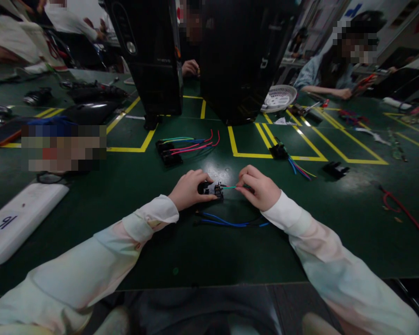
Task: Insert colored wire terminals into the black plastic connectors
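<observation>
Between thumb and fingers my left hand [190, 190] holds a small black connector block [218, 190] just above the green table [143, 260]. My right hand [259, 188] pinches a green wire [230, 187], whose left end meets the block. Nearer to me lie loose blue wires [226, 222], partly under my right hand. Beyond my hands is a black connector [169, 153] with green, blue and red wires. Another black connector [278, 150] with several coloured wires sits farther right, and a black piece [336, 170] without visible wires is beside it.
Two tall black boxes [153, 60] [240, 60] stand at the back. A white power strip [24, 218] is at the left, a white basket [281, 97] behind, and a red wire [403, 211] at the right. People sit across the table.
</observation>
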Available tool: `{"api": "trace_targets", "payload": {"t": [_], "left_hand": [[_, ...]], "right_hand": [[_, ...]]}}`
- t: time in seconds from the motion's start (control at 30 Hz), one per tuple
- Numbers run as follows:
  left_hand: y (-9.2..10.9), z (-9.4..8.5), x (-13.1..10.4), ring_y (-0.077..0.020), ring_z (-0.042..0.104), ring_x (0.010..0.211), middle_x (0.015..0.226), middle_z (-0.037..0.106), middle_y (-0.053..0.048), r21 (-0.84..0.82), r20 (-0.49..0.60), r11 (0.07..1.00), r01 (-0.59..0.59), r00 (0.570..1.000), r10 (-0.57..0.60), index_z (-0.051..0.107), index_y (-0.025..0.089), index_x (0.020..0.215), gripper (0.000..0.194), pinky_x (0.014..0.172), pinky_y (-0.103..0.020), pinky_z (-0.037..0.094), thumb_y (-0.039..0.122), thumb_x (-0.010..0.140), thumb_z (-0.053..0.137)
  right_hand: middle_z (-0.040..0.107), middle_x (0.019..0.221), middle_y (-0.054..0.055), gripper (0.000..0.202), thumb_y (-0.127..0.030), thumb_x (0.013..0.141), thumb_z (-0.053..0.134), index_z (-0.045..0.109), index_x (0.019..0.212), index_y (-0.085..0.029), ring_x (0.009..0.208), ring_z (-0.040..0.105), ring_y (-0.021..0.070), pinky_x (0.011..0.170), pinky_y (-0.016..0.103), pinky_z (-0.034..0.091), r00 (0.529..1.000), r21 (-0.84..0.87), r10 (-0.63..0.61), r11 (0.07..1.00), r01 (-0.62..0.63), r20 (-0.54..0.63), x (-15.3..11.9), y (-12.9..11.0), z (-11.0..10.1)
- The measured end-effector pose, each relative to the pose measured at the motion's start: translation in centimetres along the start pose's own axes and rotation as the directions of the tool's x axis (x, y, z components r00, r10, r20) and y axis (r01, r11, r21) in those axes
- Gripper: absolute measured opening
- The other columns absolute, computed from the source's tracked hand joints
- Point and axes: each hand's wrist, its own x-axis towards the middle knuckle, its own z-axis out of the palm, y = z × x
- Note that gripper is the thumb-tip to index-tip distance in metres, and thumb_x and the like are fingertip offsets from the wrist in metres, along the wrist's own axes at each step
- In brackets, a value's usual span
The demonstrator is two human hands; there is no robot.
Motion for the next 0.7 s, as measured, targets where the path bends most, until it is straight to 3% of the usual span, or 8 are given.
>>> {"api": "trace_targets", "payload": {"t": [0.2, 0.4, 0.57, 0.7], "left_hand": [[-0.02, -0.04, -0.01, -0.022, 0.049, 0.087, 0.092, 0.056, -0.004, -0.012, 0.009, 1.0, 0.001, 1.0, 0.0, 0.058, 0.021, 0.092, 0.042, 0.077, -0.034, 0.039, 0.053, 0.066, 0.065], [-0.09, 0.0, 0.0, -0.0218, 0.049, 0.087, 0.092, 0.055, -0.004, -0.003, 0.004, 1.0, -0.015, 1.0, 0.015, 0.058, 0.02, 0.092, 0.042, 0.076, -0.034, 0.039, 0.053, 0.067, 0.065], [-0.15, 0.06, -0.01, -0.0219, 0.049, 0.087, 0.092, 0.055, -0.004, 0.017, 0.007, 1.0, -0.019, 1.0, 0.019, 0.058, 0.02, 0.093, 0.043, 0.076, -0.033, 0.039, 0.054, 0.067, 0.064], [-0.14, 0.02, -0.02, -0.0218, 0.048, 0.086, 0.092, 0.055, -0.004, 0.012, 0.007, 1.0, -0.01, 1.0, 0.01, 0.058, 0.02, 0.093, 0.044, 0.076, -0.034, 0.039, 0.055, 0.067, 0.064]], "right_hand": [[0.05, 0.091, 0.006, 0.008, -0.017, 0.082, 0.047, 0.048, 0.075, -0.019, 0.078, 0.052, 0.0149, 0.067, 0.026, 0.045, 0.999, 0.014, -0.02, 1.0, 0.019, 0.038, -0.15, -0.07, 0.32], [0.049, 0.092, 0.007, 0.007, -0.016, 0.083, 0.045, 0.047, 0.076, -0.019, 0.079, 0.052, 0.0153, 0.066, 0.027, 0.045, 0.999, 0.033, -0.034, 0.999, 0.035, -0.035, -0.05, -0.18, 0.29], [0.05, 0.089, 0.006, 0.008, -0.015, 0.082, 0.045, 0.045, 0.075, -0.019, 0.078, 0.053, 0.0148, 0.067, 0.027, 0.045, 0.998, 0.055, -0.047, 0.997, 0.045, 0.033, -0.11, 0.04, 0.49], [0.05, 0.091, 0.006, 0.007, -0.016, 0.083, 0.045, 0.045, 0.077, -0.019, 0.079, 0.052, 0.0152, 0.067, 0.026, 0.044, 0.999, 0.057, -0.05, 0.997, 0.05, -0.005, -0.18, 0.01, 0.4]]}}
